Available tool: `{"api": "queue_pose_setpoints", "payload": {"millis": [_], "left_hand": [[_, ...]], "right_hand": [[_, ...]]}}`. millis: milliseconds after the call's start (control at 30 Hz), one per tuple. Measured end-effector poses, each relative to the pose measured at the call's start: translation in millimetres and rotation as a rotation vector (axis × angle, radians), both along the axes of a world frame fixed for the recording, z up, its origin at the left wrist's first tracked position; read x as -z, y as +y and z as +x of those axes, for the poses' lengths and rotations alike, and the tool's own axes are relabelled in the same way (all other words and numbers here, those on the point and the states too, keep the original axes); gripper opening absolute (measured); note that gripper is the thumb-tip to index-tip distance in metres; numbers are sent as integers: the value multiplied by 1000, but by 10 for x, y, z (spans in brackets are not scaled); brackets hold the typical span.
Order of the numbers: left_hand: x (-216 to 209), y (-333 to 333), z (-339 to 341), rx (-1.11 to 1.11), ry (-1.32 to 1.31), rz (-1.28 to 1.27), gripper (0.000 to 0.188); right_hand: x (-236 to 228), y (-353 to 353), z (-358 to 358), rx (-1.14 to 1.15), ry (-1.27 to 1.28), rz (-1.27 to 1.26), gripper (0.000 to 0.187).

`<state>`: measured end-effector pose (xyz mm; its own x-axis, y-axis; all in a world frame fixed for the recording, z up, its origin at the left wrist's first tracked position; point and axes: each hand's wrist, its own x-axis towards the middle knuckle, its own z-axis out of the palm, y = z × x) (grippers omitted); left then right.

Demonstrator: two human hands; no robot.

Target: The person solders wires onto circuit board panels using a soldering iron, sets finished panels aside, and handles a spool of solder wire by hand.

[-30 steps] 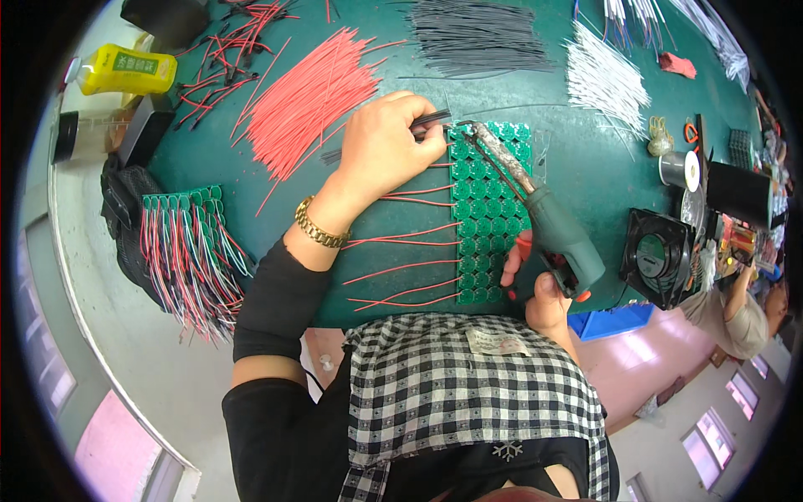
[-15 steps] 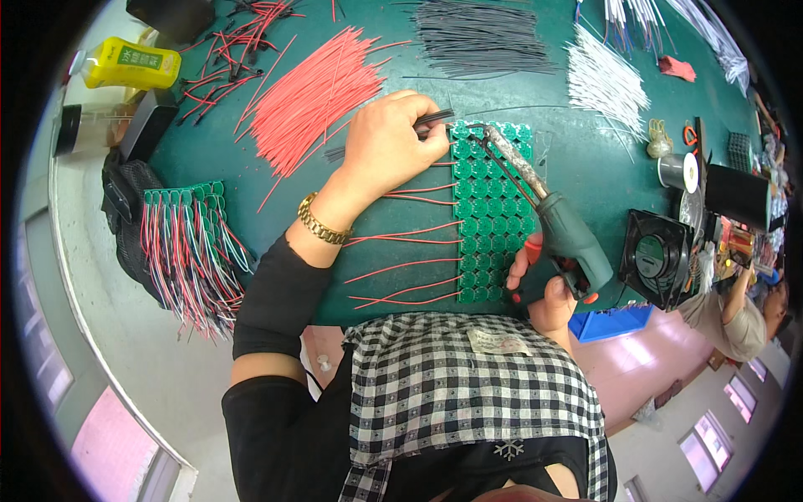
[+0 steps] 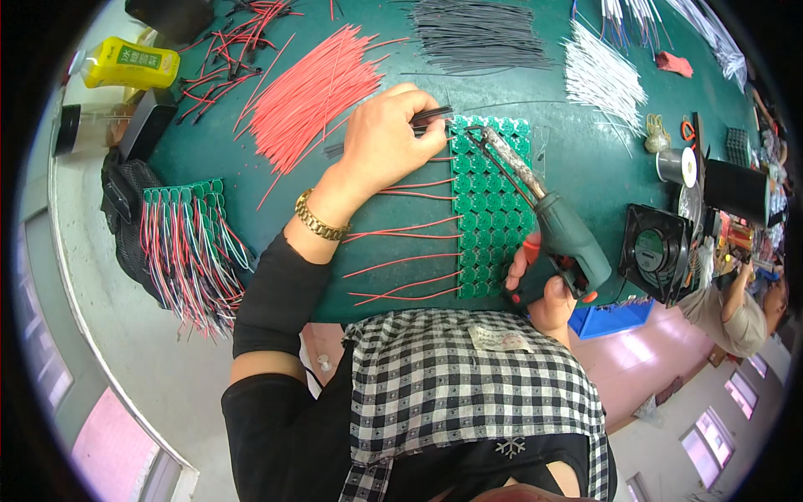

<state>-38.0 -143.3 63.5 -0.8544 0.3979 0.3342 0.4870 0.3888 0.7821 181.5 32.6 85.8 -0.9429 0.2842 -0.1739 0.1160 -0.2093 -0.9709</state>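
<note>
My left hand [image 3: 386,132] is closed around a bundle of black wires [image 3: 432,115] at the upper left corner of a green circuit board panel [image 3: 493,201]. Rows of small round boards make up the panel, and red wires [image 3: 410,261] stick out from its left edge. In my right hand [image 3: 548,301] is a dark green soldering gun [image 3: 571,243], held by its handle beside the panel's right side. Its metal tip reaches over the top rows, close to the wire ends; whether it touches a pad is too small to tell.
Beyond my hands lie piles of red wires [image 3: 314,96], black wires [image 3: 477,38] and white wires [image 3: 602,79]. A wired board bundle [image 3: 188,243] hangs at the left, near a yellow bottle [image 3: 131,64]. On the right are a fan [image 3: 657,253], a solder spool [image 3: 676,166] and a co-worker [image 3: 728,314].
Very little differs. The soldering gun's tip has shifted slightly left, toward the wire ends at my left hand. Both hands keep their grips.
</note>
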Motion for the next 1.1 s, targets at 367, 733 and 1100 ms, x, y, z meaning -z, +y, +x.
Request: {"api": "queue_pose_setpoints", "payload": {"millis": [367,733,1100], "left_hand": [[13,13,2,3,38,-5,11],[-6,13,-3,-19,23,-48,13],[6,19,-2,-22,36,-41,13]], "right_hand": [[-17,-25,-60,-17,-9,-33,73],[-51,-55,-143,-54,-19,-5,63],[-54,-53,-148,-85,-23,44,63]]}}
